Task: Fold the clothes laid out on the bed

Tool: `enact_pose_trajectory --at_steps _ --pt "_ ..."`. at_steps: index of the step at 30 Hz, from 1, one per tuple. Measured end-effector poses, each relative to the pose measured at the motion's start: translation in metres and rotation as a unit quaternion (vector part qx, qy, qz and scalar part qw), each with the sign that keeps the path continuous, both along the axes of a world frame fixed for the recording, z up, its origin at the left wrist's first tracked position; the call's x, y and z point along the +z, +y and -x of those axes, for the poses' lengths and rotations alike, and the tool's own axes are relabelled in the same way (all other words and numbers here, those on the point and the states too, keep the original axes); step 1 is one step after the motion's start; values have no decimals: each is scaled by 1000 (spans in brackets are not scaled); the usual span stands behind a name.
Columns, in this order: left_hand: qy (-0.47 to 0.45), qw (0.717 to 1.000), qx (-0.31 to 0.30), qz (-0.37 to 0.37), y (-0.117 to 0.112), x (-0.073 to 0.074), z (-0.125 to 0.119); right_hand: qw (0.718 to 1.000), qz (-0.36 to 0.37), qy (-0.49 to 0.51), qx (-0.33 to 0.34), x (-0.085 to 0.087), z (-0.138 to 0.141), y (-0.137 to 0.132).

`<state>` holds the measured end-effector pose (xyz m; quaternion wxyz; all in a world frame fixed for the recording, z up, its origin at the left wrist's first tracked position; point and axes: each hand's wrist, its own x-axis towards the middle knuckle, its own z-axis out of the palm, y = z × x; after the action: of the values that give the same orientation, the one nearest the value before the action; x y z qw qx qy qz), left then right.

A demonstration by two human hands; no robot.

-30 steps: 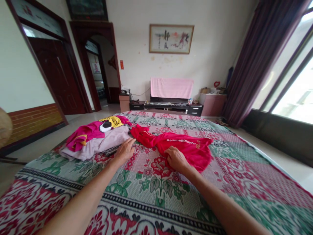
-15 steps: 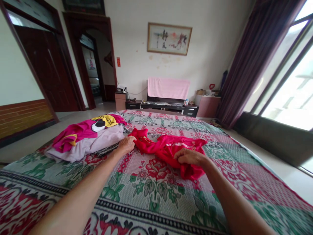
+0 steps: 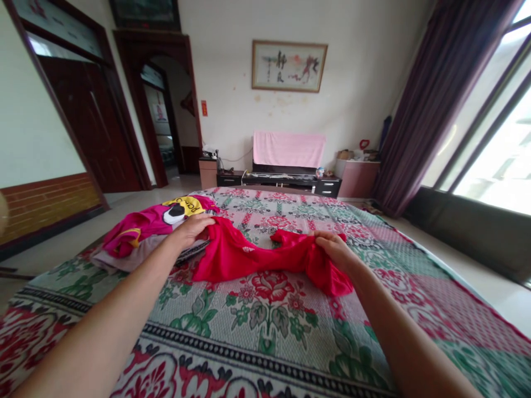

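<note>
A bright red shirt (image 3: 244, 258) with a small white print is stretched sideways between my two hands, low over the patterned bedcover. My left hand (image 3: 191, 230) pinches its upper left edge, raised beside the clothes pile. On the other side, my right hand (image 3: 335, 249) grips the shirt's bunched right end; the fingertips are partly hidden in the cloth. Behind my left hand lies a pile of clothes, with a magenta and yellow printed top (image 3: 153, 224) over a pale garment (image 3: 143, 255).
The floral bedcover (image 3: 265, 337) spreads under everything. Beyond its far edge stands a low black cabinet (image 3: 327, 187) with a pink cloth (image 3: 289, 149) above it. A purple curtain (image 3: 440, 94) hangs by the window at right. Dark doors are at left.
My left hand has lifted and moved left with the shirt's edge. The right hand has moved up and slightly right. The shirt is now drawn out wider, its large lettering out of sight.
</note>
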<state>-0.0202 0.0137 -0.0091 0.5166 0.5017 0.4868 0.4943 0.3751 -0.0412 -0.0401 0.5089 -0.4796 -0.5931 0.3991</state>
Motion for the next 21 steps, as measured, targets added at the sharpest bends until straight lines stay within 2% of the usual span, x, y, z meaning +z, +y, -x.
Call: enact_pose_trajectory --at_steps 2,4,6,9,12,14,15,18,19,21 --pt "0 995 89 -51 6 -7 -6 994 9 85 -64 -6 -2 9" --pt "52 979 162 -112 8 -17 -11 984 8 120 -132 -13 -8 16" --pt "153 962 176 -143 5 -29 -15 976 9 114 -184 -21 -15 21" --pt "317 930 81 -167 -6 -46 -21 974 21 71 -215 -29 -23 23" --pt "437 870 -25 -226 -18 -61 -26 980 19 -6 -197 -29 -27 18" --pt "477 842 -52 -246 -22 -70 -26 982 8 -73 -174 -23 -28 14" --pt "486 837 -49 -245 -23 -75 -26 982 5 -105 -158 -20 -28 11" --pt "470 854 13 -224 -19 -82 -19 977 13 -187 -103 -13 -31 8" --pt "444 870 39 -210 -17 -82 -16 972 18 -215 -89 -13 -31 9" --pt "341 921 83 -171 -13 -77 -9 960 16 -268 -84 -13 -32 10"
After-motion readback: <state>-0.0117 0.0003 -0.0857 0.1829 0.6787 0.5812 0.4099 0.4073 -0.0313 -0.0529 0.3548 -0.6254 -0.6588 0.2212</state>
